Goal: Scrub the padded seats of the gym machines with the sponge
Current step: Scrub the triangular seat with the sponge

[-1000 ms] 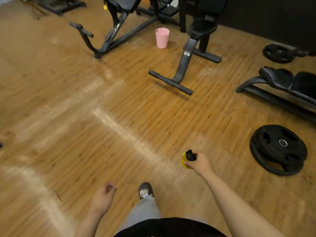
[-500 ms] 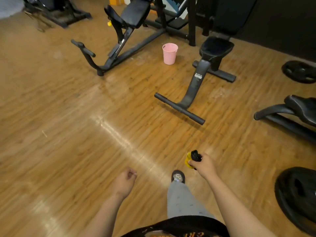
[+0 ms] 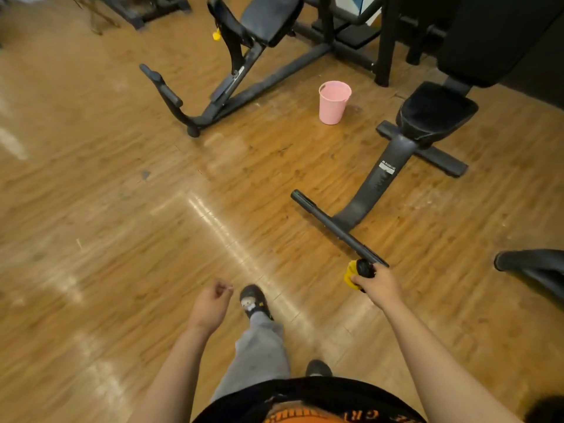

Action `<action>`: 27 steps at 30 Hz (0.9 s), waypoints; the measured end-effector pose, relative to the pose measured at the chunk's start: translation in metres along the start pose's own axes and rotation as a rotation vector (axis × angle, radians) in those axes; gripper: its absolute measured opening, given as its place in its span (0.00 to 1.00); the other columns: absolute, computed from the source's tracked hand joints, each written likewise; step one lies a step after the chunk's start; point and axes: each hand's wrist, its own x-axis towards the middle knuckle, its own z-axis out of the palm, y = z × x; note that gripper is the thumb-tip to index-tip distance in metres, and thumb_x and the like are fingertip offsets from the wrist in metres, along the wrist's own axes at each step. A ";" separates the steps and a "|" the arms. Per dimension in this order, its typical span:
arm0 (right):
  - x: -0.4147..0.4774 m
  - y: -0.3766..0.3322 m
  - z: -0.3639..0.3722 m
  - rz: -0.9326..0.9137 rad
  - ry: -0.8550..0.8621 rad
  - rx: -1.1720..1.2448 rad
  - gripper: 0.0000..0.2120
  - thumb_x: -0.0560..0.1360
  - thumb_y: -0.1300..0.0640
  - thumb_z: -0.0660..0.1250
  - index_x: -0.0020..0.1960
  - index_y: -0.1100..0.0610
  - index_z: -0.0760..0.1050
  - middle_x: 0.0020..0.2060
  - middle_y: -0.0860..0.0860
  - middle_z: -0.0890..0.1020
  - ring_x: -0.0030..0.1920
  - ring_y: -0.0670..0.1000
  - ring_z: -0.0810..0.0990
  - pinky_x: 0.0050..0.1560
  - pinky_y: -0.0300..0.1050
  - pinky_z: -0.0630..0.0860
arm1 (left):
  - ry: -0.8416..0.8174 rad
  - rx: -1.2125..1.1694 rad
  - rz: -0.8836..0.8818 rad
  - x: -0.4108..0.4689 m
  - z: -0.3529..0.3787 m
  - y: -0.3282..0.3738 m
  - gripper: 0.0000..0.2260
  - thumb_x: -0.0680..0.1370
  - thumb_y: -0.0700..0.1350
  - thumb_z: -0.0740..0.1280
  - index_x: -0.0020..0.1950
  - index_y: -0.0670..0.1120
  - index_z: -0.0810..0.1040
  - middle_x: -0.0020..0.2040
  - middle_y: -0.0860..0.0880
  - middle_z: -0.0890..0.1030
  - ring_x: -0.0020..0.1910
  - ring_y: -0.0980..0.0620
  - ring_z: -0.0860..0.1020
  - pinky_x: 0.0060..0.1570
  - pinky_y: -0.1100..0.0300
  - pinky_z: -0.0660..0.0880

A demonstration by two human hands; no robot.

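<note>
Head view: our right hand (image 3: pixel 377 285) is extended forward at waist level, its fingers curled round the sponge (image 3: pixel 351 274), a yellow piece with a black part on top that projects from the thumb side of the fist. Our left hand (image 3: pixel 210 306) hangs apart from it on the other side of the body, fingers loosely curled and holding nothing. Between the two hands a shoe (image 3: pixel 253 300) rests on the wood floor (image 3: pixel 122 239). Ahead of the right hand stands a machine with a black padded seat (image 3: pixel 436 111) on a curved grey post; its front foot bar (image 3: pixel 332 227) ends just beside the sponge as seen from here. A pink bucket (image 3: pixel 334 102) stands on the floor near that seat, on its left. Further left stands a second machine with a tilted black pad (image 3: pixel 271 16). The sponge is well apart from both pads.
</note>
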 end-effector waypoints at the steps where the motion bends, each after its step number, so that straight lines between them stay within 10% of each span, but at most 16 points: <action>1: 0.013 -0.008 0.004 0.009 -0.011 -0.013 0.16 0.71 0.49 0.73 0.53 0.55 0.75 0.47 0.54 0.80 0.48 0.58 0.78 0.47 0.50 0.76 | -0.022 0.010 0.005 0.015 0.001 0.004 0.02 0.79 0.42 0.65 0.48 0.48 0.76 0.41 0.50 0.78 0.43 0.49 0.77 0.39 0.59 0.68; 27: 0.407 -0.378 0.022 0.121 -0.062 -0.134 0.15 0.73 0.44 0.70 0.51 0.53 0.74 0.45 0.52 0.80 0.47 0.56 0.79 0.43 0.48 0.76 | -0.351 0.441 0.254 0.513 -0.113 0.239 0.13 0.82 0.49 0.60 0.66 0.49 0.72 0.64 0.51 0.75 0.62 0.52 0.74 0.60 0.59 0.71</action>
